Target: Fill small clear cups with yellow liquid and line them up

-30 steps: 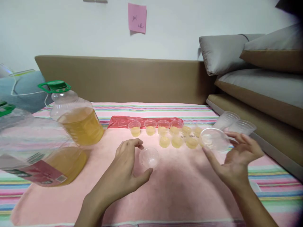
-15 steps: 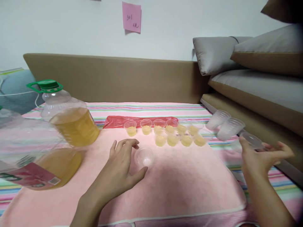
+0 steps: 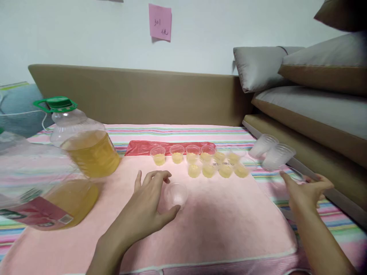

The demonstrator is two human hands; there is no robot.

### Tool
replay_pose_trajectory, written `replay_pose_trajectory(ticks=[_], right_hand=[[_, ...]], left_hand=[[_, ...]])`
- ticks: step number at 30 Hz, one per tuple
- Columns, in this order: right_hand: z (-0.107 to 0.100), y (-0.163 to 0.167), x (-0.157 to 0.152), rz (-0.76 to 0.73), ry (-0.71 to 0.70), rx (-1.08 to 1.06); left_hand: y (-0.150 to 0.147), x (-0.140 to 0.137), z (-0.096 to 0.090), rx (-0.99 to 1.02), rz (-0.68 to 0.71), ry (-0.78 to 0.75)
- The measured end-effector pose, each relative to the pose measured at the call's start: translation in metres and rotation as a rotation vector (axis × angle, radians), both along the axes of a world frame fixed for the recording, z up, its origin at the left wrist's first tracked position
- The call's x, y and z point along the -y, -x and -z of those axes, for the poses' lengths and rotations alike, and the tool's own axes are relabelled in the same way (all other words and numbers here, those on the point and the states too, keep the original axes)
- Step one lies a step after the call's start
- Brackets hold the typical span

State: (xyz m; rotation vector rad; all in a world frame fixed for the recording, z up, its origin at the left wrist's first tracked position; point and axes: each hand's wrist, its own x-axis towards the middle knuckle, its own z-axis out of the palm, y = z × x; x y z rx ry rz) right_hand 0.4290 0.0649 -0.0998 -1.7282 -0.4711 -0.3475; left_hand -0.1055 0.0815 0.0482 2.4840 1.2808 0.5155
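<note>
Behind everything, pale wall [image 3: 200, 34] with pink note [image 3: 159, 23] stuck on it, and below that a long brown panel [image 3: 137, 99]. To the right, heaped grey-and-brown cushions [image 3: 323, 107]; in front, striped sheet [image 3: 172, 131], with pink mat [image 3: 218, 225] spread over part of it. See left hand [image 3: 151, 200] extended over the mat beside a clear cup [image 3: 176, 194], thumb and fingers well apart and curved about it, thumb by the near edge, forefinger by the far left edge. Cannot tell whether actually touching. See right hand [image 3: 308, 193] out past the mat's right edge, thumb and fingers spread at opposite ends of a clear plastic rim [image 3: 294, 172]; cannot tell whether clamped on it or merely placed around it. Just beyond, two tipped cup stacks [image 3: 271, 151] side by side, near the cushions. Farther back on the mat, rows of portion cups [image 3: 208, 170] part-filled with yellow liquid, with dark lettering on clear plastic among the right-hand ones, too faint to read. Directly behind these, red plastic bag [image 3: 137, 148]. At left, green-capped jug [image 3: 88, 152] of yellow liquid, and nearer, a second jug [image 3: 77, 202] with pink label, cut off by the left border.
</note>
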Motion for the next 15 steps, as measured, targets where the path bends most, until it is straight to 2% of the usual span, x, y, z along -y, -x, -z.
replay_pose_trajectory(ticks=[4,9,12,15], right_hand=[[-0.016,0.022,0.005,0.067,0.133,-0.183],[-0.037,0.031,0.006,0.109,0.213,-0.273],[-0.047,0.036,0.007,0.141,0.221,-0.217],[-0.055,0.050,0.007,0.099,0.109,0.040]], left_hand=[[0.000,0.000,0.000,-0.003,0.002,0.013],[0.000,-0.001,0.001,-0.001,0.005,0.011],[0.001,-0.001,0.002,0.001,0.012,0.010],[0.000,-0.001,0.002,0.002,0.021,0.015]])
